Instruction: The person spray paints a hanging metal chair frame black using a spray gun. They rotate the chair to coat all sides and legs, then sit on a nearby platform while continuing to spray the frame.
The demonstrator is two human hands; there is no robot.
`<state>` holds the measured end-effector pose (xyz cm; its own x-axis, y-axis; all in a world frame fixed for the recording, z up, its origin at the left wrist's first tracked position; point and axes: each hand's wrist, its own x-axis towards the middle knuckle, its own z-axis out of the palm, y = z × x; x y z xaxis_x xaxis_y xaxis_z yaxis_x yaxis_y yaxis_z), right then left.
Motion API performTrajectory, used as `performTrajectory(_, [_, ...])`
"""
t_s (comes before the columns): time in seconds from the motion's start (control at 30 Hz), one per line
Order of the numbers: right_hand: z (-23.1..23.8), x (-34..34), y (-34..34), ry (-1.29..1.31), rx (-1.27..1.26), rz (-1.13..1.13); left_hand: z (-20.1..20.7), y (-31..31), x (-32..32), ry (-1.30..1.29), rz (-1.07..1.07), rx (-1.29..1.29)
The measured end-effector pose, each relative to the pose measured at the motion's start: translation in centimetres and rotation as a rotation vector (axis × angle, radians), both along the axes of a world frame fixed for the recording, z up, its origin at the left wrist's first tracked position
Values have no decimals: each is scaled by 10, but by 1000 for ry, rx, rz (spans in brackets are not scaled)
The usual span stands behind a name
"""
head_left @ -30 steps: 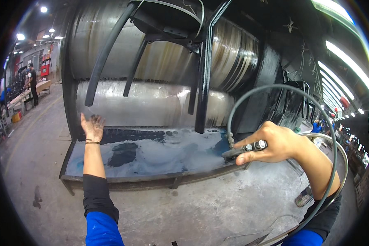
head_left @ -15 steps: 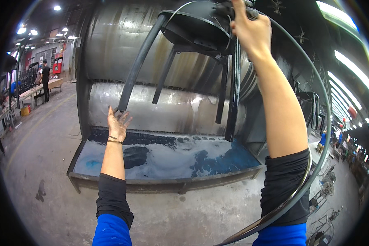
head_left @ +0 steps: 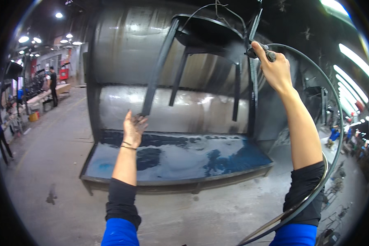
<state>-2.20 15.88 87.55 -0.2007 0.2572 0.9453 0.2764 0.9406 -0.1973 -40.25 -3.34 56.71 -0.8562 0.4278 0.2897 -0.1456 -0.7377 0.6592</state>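
We had our two hands well apart, the left one near the middle of the frame and the right one higher up, to the right of centre. In the right hand [head_left: 276, 69] we gripped a dark spray gun [head_left: 252, 52], its front toward the black chair [head_left: 209, 37], where a pale haze showed. The chair hung by thin wires [head_left: 218, 4] in the upper centre of the frame, seat above and legs pointing down. Our left hand [head_left: 133, 130], palm upward, was at the foot of its nearest left leg; we could not tell how firmly the fingers were closed there. A grey hose [head_left: 334, 90] arched from the gun down the right side, past our forearm. Behind the chair stood a stained, shiny metal wall [head_left: 209, 106], and below it, across the centre, a low trough [head_left: 180, 186] held dark blue liquid with pale grey foam spread over it. We wore a thin bracelet [head_left: 128, 146] on the left wrist, and black cuffs over blue sleeves [head_left: 121, 233]. Grey floor [head_left: 172, 213] filled the lower part of the frame. At the upper left a person [head_left: 53, 88] in dark clothes stood beside a long worktop [head_left: 65, 89], and bright strip lights [head_left: 356, 61] lined the upper right.
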Motion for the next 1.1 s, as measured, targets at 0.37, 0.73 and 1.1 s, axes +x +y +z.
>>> performTrajectory(0.37, [-137, 1, -43, -955, 172, 590, 9, -68, 67, 530, 1231, -258])
performTrajectory(0.73, [4, 13, -3, 7, 627, 430, 0, -71, 165, 632, 701, -86])
performTrajectory(1.1, [-172, 70, 131, -285, -29, 840, -19, 16, 245, 461, 251, 56])
